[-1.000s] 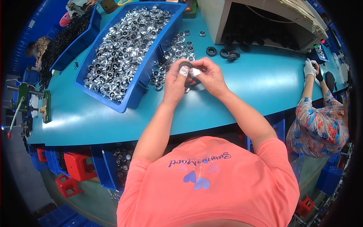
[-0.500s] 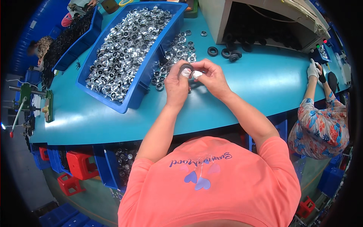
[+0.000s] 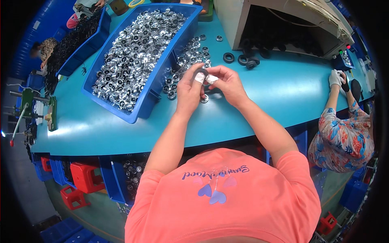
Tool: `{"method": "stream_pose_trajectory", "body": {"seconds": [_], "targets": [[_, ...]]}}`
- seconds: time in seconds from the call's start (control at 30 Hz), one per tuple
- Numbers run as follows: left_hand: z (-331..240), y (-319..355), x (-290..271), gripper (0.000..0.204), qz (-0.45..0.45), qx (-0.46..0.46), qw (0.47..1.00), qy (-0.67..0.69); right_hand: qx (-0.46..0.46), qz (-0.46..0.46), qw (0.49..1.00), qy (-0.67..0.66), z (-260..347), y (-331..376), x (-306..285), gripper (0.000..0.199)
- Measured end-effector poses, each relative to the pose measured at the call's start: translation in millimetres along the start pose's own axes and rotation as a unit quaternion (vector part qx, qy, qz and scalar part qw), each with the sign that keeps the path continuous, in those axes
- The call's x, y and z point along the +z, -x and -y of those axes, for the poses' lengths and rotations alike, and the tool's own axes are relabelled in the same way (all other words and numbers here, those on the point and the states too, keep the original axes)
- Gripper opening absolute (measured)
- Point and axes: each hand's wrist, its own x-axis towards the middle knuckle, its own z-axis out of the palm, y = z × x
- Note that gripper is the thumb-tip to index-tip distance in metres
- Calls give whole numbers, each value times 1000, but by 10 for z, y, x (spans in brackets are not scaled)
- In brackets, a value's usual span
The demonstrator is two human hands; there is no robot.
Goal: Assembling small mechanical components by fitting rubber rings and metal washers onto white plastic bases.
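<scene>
Both of my hands meet above the table, right of the large tub. My left hand (image 3: 189,92) is closed round a black rubber ring (image 3: 200,71), gripping it between thumb and fingers. The thumb and forefinger of my right hand (image 3: 229,86) pinch at the ring's right side. White wrapping covers both thumb tips. Just below the fingers shows a shiny silver hub (image 3: 205,99); whether it touches my left fingers I cannot tell. Many like hubs fill the blue tub (image 3: 137,106), and loose hubs (image 3: 172,94) lie along its right side.
Several black rings (image 3: 228,58) lie before an open-fronted box (image 3: 229,24) holding more. A co-worker in a flowered top (image 3: 342,137) works at the right. Another blue tub (image 3: 90,42) with black parts and a green hand press (image 3: 28,106) stand at the left.
The silver hub below my fingers has come into plain view. My hands have shifted only slightly, still gripping the black ring.
</scene>
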Motion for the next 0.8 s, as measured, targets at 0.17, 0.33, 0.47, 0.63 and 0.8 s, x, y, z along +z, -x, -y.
{"method": "stream_pose_trajectory", "body": {"seconds": [0.17, 0.33, 0.47, 0.63, 0.8], "targets": [[94, -29, -11, 23, -66, 63, 991, -96, -4, 7, 1000, 12, -85, 6, 46, 26], [-49, -31, -56, 39, 10, -12, 1000, -17, 24, 7, 998, -55, -55, -11, 26, 29], [-58, -11, 45, 56, 28, 19, 999, -20, 42, 22, 994, -94, -18, -43, -82, 34], [13, -26, 2, 58, 47, 27, 996, -67, 60, -4, 997, -50, 33, -33, -39, 36], [-7, 16, 32, 52, 54, 30, 992, -106, 86, -19, 996, -19, -11, -49, -68, 34]]}}
